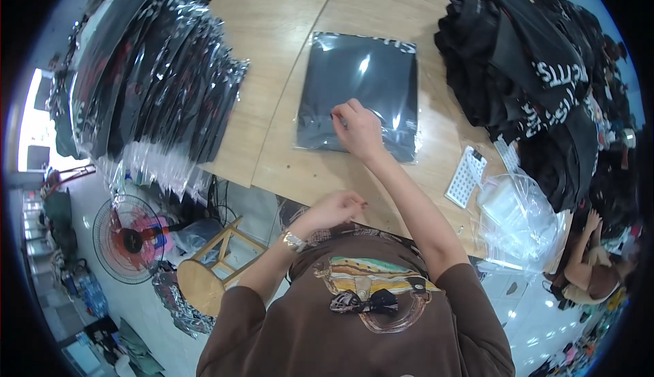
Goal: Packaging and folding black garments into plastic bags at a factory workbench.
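Observation:
A dark folded garment in a clear plastic bag (pixel 354 70) lies flat on the wooden table in front of me, with white print along its far edge. Over its near half is my right hand (pixel 359 130), the fingers curled into a pinch; what is between the fingertips, if anything, is too small to name. My left hand (pixel 334 211), a watch on its wrist, hovers at the table's near edge close to my body. Its fingers are loosely bent, and nothing shows in them.
To the left rises a tall stack of bagged dark garments (pixel 150 84). On the right are a heap of loose black garments (pixel 511 63), a white sheet with rows of small marks (pixel 465 176) and clear plastic bags (pixel 511 206). A fan (pixel 131 239) and wooden stool (pixel 201 287) stand lower left.

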`<action>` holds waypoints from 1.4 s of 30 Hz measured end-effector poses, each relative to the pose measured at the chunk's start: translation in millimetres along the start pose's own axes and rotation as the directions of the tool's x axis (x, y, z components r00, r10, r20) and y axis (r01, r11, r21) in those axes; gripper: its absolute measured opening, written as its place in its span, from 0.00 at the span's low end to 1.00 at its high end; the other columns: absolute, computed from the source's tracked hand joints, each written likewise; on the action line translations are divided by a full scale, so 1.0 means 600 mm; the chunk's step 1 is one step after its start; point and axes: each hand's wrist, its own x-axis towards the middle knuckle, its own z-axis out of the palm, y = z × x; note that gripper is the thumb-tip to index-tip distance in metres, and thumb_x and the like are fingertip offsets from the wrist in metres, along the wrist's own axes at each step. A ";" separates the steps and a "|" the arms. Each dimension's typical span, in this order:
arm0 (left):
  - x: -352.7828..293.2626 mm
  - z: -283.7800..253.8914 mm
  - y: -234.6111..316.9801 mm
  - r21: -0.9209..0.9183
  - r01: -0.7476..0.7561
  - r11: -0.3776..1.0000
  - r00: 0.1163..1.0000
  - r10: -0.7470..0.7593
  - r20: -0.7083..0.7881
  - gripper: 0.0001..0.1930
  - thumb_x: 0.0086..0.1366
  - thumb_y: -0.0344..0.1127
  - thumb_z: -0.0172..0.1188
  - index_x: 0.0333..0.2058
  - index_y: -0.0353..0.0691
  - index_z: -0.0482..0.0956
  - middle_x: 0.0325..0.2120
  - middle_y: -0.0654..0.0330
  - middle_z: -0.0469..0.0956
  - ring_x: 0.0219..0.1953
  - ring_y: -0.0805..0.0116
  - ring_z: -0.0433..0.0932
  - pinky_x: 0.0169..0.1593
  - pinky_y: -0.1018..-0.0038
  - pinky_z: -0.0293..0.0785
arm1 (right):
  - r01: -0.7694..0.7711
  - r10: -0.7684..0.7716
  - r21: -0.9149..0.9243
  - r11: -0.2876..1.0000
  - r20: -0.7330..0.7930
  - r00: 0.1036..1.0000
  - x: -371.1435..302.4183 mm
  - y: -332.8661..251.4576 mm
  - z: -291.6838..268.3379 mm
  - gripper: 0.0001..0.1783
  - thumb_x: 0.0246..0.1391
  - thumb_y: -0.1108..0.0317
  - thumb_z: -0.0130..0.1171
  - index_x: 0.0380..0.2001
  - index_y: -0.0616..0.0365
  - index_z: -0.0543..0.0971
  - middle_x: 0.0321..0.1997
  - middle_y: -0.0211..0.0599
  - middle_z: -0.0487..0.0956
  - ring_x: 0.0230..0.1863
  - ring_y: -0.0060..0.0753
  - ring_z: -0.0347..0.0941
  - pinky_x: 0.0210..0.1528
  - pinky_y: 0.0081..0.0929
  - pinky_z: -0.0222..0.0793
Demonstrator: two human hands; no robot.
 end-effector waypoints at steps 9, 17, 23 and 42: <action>0.117 -0.252 -0.002 0.340 0.146 0.929 0.451 0.244 -0.859 0.16 0.55 0.39 0.58 0.37 0.33 0.74 0.28 0.53 0.78 0.34 0.58 0.77 0.37 0.68 0.71 | -0.453 0.525 0.274 0.849 -0.330 0.784 -0.040 0.071 -0.131 0.04 0.48 0.75 0.55 0.30 0.60 0.76 0.30 0.35 0.76 0.30 0.26 0.71 0.33 0.21 0.67; 0.058 -0.312 0.271 -0.119 -0.271 0.955 0.779 0.145 -0.610 0.08 0.54 0.35 0.61 0.31 0.39 0.75 0.24 0.67 0.75 0.27 0.80 0.74 0.26 0.82 0.69 | -0.496 0.666 0.445 0.746 -0.498 0.555 -0.245 0.084 -0.343 0.04 0.52 0.75 0.54 0.32 0.63 0.75 0.28 0.27 0.74 0.29 0.14 0.66 0.31 0.12 0.63; 0.009 -0.243 0.488 0.681 -0.215 0.700 0.810 0.518 -0.277 0.06 0.54 0.35 0.56 0.27 0.40 0.73 0.17 0.72 0.68 0.19 0.85 0.62 0.24 0.87 0.55 | -0.538 0.686 0.434 0.722 -0.549 0.478 -0.287 0.063 -0.380 0.03 0.53 0.76 0.54 0.32 0.64 0.74 0.29 0.26 0.74 0.27 0.12 0.65 0.30 0.11 0.61; 0.006 -0.241 0.212 0.287 -0.113 0.951 0.763 0.268 -0.589 0.16 0.58 0.44 0.57 0.35 0.36 0.75 0.21 0.65 0.75 0.22 0.79 0.74 0.23 0.82 0.69 | -0.097 0.091 0.084 0.992 0.070 0.993 -0.057 -0.003 -0.046 0.03 0.43 0.74 0.56 0.25 0.57 0.74 0.26 0.38 0.71 0.28 0.38 0.71 0.28 0.31 0.67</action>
